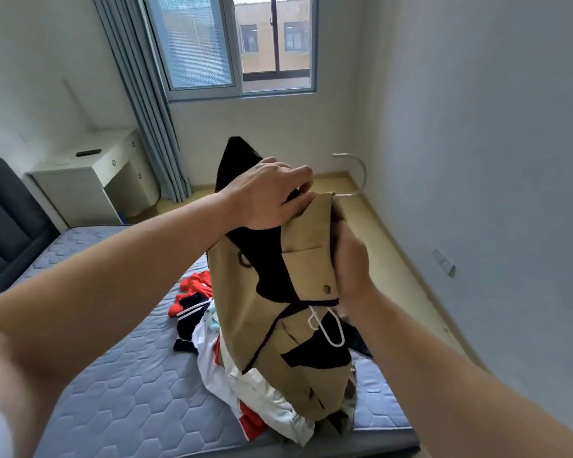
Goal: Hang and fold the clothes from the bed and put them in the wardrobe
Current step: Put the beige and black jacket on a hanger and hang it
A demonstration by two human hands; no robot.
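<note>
Jacket (272,325) held above bed (113,375) | left hand (272,196) pinches collar, right hand (353,262) grips front edge | we judge hanger (358,175) may slip out, dropping jacket onto clothes pile (212,325)

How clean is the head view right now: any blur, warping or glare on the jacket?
Head view: lit by daylight from the window, no harsh glare; wide-angle warping bends the walls and stretches the forearms; the right hand is motion-blurred, while the left hand and the tan and black jacket stay fairly sharp.
</note>
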